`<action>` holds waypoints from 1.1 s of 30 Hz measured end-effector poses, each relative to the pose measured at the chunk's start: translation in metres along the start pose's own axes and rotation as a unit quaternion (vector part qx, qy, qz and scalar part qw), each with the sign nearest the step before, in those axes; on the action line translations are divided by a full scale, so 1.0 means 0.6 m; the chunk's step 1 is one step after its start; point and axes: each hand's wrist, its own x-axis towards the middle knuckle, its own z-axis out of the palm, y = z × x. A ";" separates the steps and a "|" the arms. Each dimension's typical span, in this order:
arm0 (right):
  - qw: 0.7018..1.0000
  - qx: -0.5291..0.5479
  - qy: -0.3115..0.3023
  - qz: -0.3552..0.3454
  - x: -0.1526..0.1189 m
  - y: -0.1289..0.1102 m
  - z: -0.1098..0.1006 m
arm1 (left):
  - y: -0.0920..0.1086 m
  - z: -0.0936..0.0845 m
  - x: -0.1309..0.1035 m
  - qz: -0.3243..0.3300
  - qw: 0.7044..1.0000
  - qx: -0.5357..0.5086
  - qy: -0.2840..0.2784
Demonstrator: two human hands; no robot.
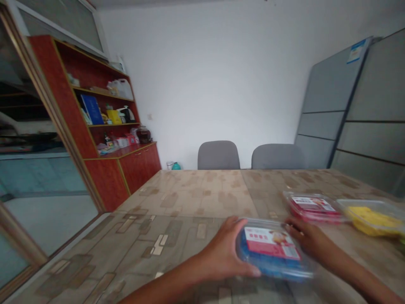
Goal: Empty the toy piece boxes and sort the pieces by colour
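The left hand [223, 249] grips the near-left side of a clear plastic container with blue contents [268, 249], its thumb along the front edge and its fingers at the back left corner. The right hand [303, 236] is at the container's far right corner, fingers bent against the rim; blur hides how firmly it holds. The container sits between the hands, at five o'clock in the view, with a pink-and-white label on its lid; whether its base touches the desk [202, 194] cannot be told. Beyond the right hand, at four o'clock, lies a labelled clear container with red contents [313, 207], and just right of it a clear tub with yellow contents [375, 217]. Something green shows at the right border. The desk carries a patterned covering of brown and beige blocks. Past its far edge, two grey chairs stand, one near twelve o'clock [219, 155], the other toward one [277, 156], before a white wall [202, 84]. A red wooden cabinet [104, 114] with filled shelves stands at ten o'clock, and a grey refrigerator [332, 97] at two.
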 end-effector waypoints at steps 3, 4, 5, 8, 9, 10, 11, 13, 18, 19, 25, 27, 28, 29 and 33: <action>0.991 0.091 -0.097 -0.027 -0.009 -0.093 0.070 | -0.023 -0.082 -0.101 -0.058 0.998 0.031 -0.021; 0.984 0.115 -0.129 -0.031 -0.011 -0.123 0.092 | -0.030 -0.106 -0.133 -0.074 0.997 0.033 -0.018; 0.977 0.135 -0.160 -0.032 -0.012 -0.152 0.112 | -0.036 -0.127 -0.163 -0.093 0.995 0.032 -0.014; 0.957 0.166 -0.236 -0.038 -0.010 -0.229 0.161 | -0.054 -0.176 -0.237 -0.146 0.989 0.029 0.004; 0.952 0.167 -0.254 -0.040 -0.008 -0.249 0.172 | -0.061 -0.187 -0.254 -0.160 0.987 0.013 0.001; 0.949 0.162 -0.268 -0.045 -0.006 -0.266 0.182 | -0.068 -0.194 -0.268 -0.172 0.985 -0.016 -0.007; 0.947 0.153 -0.278 -0.051 -0.003 -0.280 0.188 | -0.076 -0.199 -0.278 -0.182 0.982 -0.055 -0.010; 0.948 0.126 -0.283 -0.069 0.003 -0.299 0.193 | -0.094 -0.198 -0.288 -0.186 0.973 -0.134 0.023; 0.959 0.047 -0.250 -0.128 0.022 -0.336 0.193 | -0.129 -0.172 -0.282 -0.178 0.955 -0.126 0.204; 0.958 0.040 -0.246 -0.141 0.026 -0.346 0.196 | -0.131 -0.169 -0.281 -0.185 0.953 -0.106 0.215; 0.941 0.082 -0.247 -0.217 0.050 -0.395 0.233 | -0.126 -0.165 -0.286 -0.179 0.942 -0.106 0.263; 0.938 0.108 -0.239 -0.228 0.051 -0.396 0.239 | -0.124 -0.161 -0.287 -0.175 0.936 -0.112 0.284; 0.938 0.120 -0.232 -0.230 0.050 -0.395 0.241 | -0.122 -0.159 -0.286 -0.171 0.933 -0.113 0.296; 0.938 0.129 -0.224 -0.231 0.049 -0.393 0.241 | -0.120 -0.158 -0.286 -0.166 0.930 -0.111 0.307; 0.940 0.157 -0.194 -0.234 0.044 -0.390 0.237 | -0.111 -0.155 -0.282 -0.138 0.934 -0.037 0.327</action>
